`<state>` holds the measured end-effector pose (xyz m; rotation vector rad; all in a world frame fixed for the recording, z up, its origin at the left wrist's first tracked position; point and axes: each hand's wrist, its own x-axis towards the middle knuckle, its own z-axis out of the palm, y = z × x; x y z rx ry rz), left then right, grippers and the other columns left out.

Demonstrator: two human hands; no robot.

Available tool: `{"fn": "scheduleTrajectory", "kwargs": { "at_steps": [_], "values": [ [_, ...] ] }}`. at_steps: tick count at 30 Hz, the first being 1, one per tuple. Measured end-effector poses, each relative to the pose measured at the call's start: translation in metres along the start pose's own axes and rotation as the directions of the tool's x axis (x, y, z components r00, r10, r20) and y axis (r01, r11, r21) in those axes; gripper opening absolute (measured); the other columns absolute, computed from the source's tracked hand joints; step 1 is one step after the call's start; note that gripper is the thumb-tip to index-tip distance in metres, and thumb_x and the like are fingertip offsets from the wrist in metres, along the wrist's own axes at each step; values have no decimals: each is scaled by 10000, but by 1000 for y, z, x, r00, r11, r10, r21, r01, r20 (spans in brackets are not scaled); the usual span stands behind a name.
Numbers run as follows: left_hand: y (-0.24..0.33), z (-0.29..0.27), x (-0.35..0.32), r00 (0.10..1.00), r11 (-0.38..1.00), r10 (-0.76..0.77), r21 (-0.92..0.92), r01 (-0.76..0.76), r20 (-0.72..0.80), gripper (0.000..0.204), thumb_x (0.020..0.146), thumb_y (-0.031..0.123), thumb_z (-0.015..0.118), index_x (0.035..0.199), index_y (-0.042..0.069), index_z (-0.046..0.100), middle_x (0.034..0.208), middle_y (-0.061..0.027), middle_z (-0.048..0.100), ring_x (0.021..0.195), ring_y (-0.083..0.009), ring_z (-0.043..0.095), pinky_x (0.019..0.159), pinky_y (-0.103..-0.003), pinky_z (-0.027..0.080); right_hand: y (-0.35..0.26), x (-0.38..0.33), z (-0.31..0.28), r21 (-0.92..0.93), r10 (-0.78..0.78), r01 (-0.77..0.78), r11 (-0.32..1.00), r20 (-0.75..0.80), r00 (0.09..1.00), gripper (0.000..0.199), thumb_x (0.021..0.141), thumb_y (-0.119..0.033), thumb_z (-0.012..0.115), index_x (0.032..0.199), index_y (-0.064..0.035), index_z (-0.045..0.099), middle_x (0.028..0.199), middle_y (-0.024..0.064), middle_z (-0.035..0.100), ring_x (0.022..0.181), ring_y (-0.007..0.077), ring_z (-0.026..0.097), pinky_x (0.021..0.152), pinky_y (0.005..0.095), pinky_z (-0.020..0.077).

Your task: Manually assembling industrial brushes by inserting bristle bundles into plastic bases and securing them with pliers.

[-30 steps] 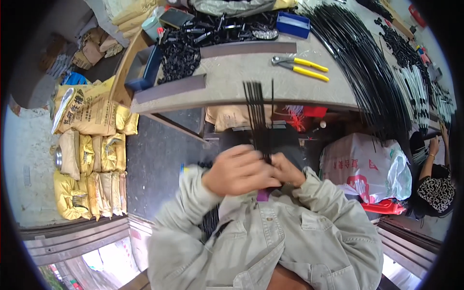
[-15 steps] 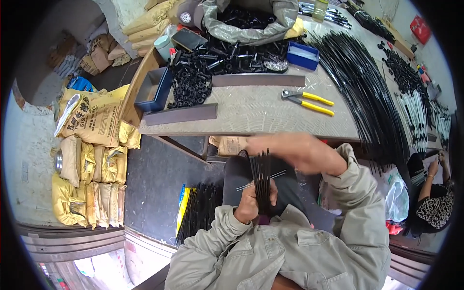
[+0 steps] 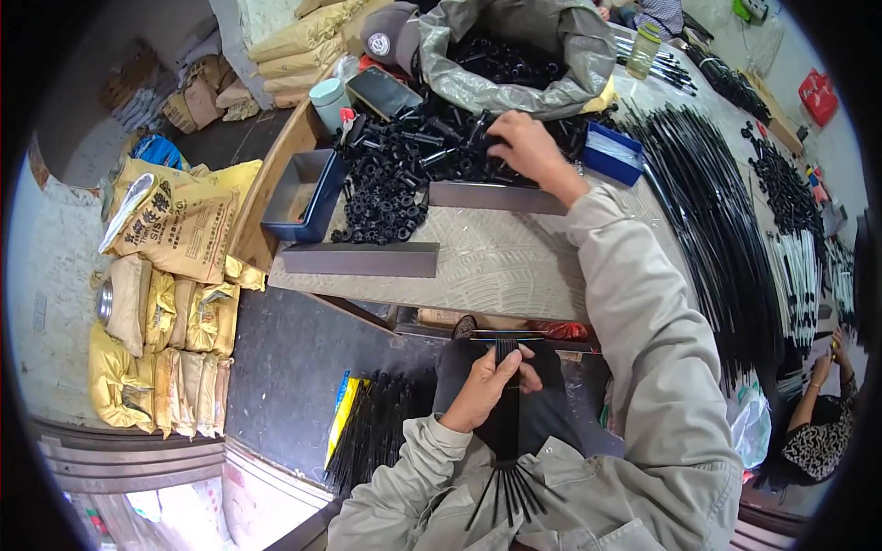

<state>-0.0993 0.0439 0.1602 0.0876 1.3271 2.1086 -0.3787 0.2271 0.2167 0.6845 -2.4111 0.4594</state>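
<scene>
My left hand [image 3: 484, 387] grips a bundle of thin black rods [image 3: 506, 418] in front of my chest, their lower ends fanning out over my jacket. My right hand [image 3: 521, 147] reaches far across the grey worktable [image 3: 496, 262] into a heap of small black plastic parts [image 3: 395, 174], fingers curled down onto the parts. Whether it has picked one up is hidden under the fingers.
A grey sack [image 3: 514, 69] of black parts lies behind the heap. A blue tray [image 3: 303, 193] and a small blue box [image 3: 613, 151] flank it. Long black rods [image 3: 717, 220] cover the table's right. Yellow sacks [image 3: 165, 275] are stacked left. Another person [image 3: 813, 432] sits at right.
My right hand left the rod bundle and stretched forward to the heap of black parts. The left hand kept hold of the bundle. My view tilted down and toward the table.
</scene>
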Motion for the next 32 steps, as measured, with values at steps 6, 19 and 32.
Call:
{"fn": "scheduleTrajectory", "kwargs": {
  "at_steps": [6, 19, 32],
  "values": [
    [1, 1, -7, 984, 991, 45, -114, -65, -170, 285, 916, 276, 481, 992, 5, 523, 756, -91, 605, 639, -133, 564, 582, -243, 443, -28, -5, -78, 718, 356, -313, 622, 97, 930, 246, 854, -157, 576, 1067, -40, 613, 795, -24, 581, 645, 35, 462, 577, 192, 383],
    [-8, 10, -5, 981, 982, 58, -166, -90, -187, 207, 908, 228, 502, 891, 24, 525, 640, -40, 528, 509, -85, 443, 491, -220, 367, -38, 5, 13, -32, 177, -174, 984, 155, 972, 184, 761, -247, 631, 815, -72, 619, 799, 93, 598, 798, 294, 592, 665, 390, 463],
    [-13, 18, -18, 974, 980, 134, -121, -157, -180, 216, 909, 228, 496, 900, 18, 545, 646, -33, 542, 504, -72, 452, 473, -205, 354, -39, 10, 10, -101, 8, -10, 995, -21, 1000, 159, 787, -219, 542, 846, -79, 589, 866, 132, 610, 702, 293, 632, 575, 410, 495]
  ]
}}
